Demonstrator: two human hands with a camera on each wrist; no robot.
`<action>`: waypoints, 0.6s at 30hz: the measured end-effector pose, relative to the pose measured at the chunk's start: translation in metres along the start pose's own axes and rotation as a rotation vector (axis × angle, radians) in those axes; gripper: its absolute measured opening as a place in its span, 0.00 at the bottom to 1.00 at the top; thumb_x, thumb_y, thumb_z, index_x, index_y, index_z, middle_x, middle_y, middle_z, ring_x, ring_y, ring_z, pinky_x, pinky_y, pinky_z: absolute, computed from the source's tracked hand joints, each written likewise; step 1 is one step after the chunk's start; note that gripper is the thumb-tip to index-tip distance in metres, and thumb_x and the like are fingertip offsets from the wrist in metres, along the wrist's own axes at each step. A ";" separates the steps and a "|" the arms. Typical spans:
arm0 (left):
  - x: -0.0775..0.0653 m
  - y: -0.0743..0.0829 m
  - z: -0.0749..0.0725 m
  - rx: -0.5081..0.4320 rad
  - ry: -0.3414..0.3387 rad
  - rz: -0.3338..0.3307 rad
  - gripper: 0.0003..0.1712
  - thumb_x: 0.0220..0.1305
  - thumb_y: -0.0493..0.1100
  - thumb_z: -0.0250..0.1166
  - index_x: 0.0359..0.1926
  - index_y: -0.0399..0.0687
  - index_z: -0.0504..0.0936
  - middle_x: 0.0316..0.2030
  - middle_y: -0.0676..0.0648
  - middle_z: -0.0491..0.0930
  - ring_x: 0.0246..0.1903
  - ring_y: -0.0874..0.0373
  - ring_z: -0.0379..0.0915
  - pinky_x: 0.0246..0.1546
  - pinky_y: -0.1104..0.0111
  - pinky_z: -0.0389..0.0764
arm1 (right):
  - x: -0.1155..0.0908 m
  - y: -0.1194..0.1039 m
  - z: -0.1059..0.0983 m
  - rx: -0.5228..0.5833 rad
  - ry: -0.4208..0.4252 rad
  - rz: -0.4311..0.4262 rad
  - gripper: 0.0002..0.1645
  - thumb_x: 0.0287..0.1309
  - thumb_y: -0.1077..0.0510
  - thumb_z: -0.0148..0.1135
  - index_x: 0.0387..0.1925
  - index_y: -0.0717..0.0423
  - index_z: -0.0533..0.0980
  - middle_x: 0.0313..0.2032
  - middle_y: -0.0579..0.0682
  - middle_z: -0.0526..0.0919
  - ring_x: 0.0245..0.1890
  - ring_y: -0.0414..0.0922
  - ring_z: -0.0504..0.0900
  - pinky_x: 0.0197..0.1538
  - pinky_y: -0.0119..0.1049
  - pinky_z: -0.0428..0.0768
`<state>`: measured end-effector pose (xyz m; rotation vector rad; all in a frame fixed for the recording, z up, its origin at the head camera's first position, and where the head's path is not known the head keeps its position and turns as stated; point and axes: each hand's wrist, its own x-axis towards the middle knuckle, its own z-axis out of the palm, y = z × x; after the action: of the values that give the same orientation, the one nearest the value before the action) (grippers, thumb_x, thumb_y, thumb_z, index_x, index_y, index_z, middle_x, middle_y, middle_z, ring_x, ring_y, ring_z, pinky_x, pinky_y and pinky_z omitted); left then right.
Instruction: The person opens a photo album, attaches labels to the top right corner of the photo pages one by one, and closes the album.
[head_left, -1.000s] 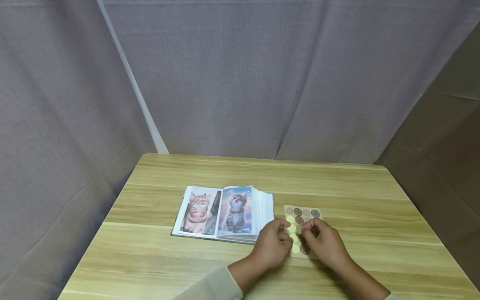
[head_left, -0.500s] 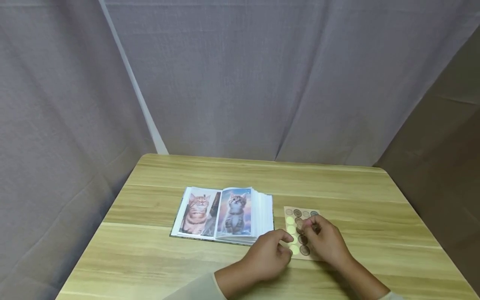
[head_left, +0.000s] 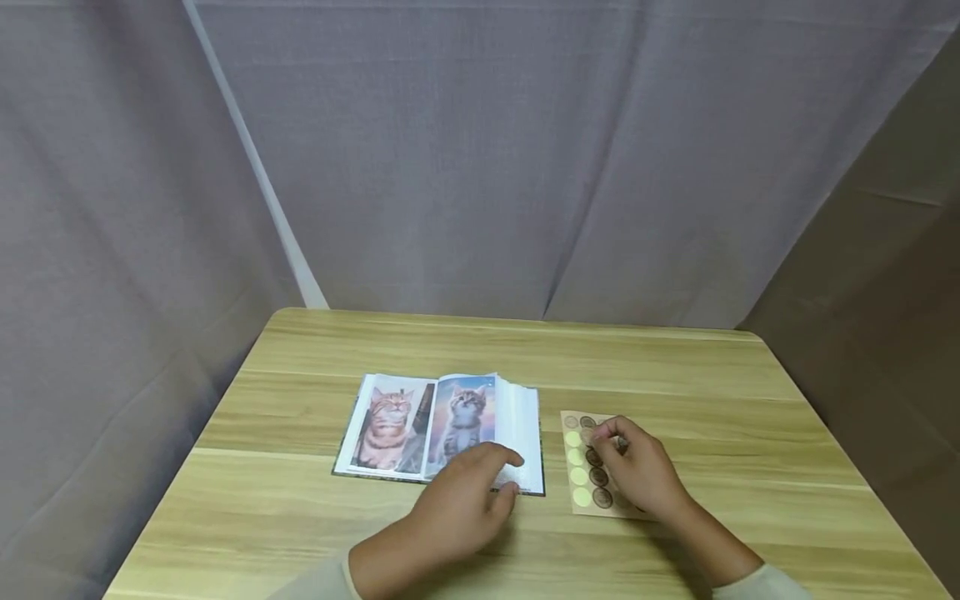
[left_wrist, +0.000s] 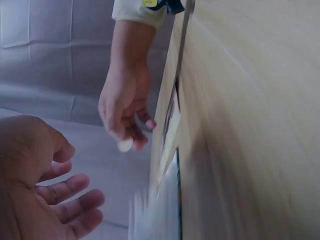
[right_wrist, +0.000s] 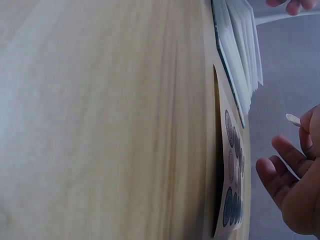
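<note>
Right hand (head_left: 643,473): grip pinches a round sticker (right_wrist: 293,119) by its rim, raised above the sticker sheet (head_left: 587,468). The sheet lies on the bench (head_left: 675,367), toward its right edge from the open photo album (head_left: 393,433); a narrow strip of wood separates the two. Left hand (head_left: 461,504): grip spread, fingers loosely bent, above the near edge of the album's right side, apart from the pages. Broad bench surface extends from the sheet to the right edge, and from both items to the far edge.
</note>
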<state>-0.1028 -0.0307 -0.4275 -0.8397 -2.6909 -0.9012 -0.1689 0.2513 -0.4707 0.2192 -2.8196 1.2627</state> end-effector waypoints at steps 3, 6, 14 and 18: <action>-0.007 -0.010 -0.009 0.076 0.059 0.018 0.14 0.66 0.41 0.68 0.53 0.49 0.80 0.48 0.51 0.82 0.54 0.53 0.78 0.57 0.57 0.77 | -0.001 -0.001 0.001 -0.009 0.006 -0.003 0.05 0.73 0.55 0.60 0.40 0.52 0.78 0.23 0.45 0.78 0.14 0.38 0.67 0.16 0.33 0.68; -0.014 -0.021 -0.015 0.149 0.091 0.000 0.15 0.65 0.43 0.70 0.52 0.50 0.81 0.49 0.52 0.82 0.55 0.52 0.76 0.58 0.56 0.76 | -0.002 -0.003 0.002 0.006 -0.002 0.006 0.05 0.73 0.55 0.60 0.40 0.52 0.77 0.23 0.45 0.79 0.15 0.38 0.67 0.16 0.33 0.68; -0.033 -0.035 -0.013 0.248 -0.017 -0.121 0.32 0.66 0.52 0.70 0.65 0.41 0.77 0.64 0.37 0.75 0.66 0.37 0.68 0.67 0.45 0.67 | -0.001 -0.004 0.000 0.016 -0.031 0.029 0.04 0.72 0.57 0.59 0.40 0.52 0.76 0.24 0.48 0.81 0.14 0.38 0.68 0.15 0.32 0.66; -0.038 -0.035 -0.010 0.245 -0.187 -0.236 0.44 0.69 0.62 0.63 0.75 0.41 0.65 0.74 0.33 0.59 0.73 0.29 0.52 0.69 0.37 0.57 | 0.000 -0.004 0.000 0.019 -0.044 0.039 0.04 0.72 0.55 0.58 0.40 0.52 0.76 0.19 0.46 0.77 0.14 0.39 0.69 0.14 0.31 0.65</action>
<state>-0.0912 -0.0770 -0.4491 -0.5899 -3.0302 -0.5378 -0.1683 0.2486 -0.4683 0.1961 -2.8639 1.3087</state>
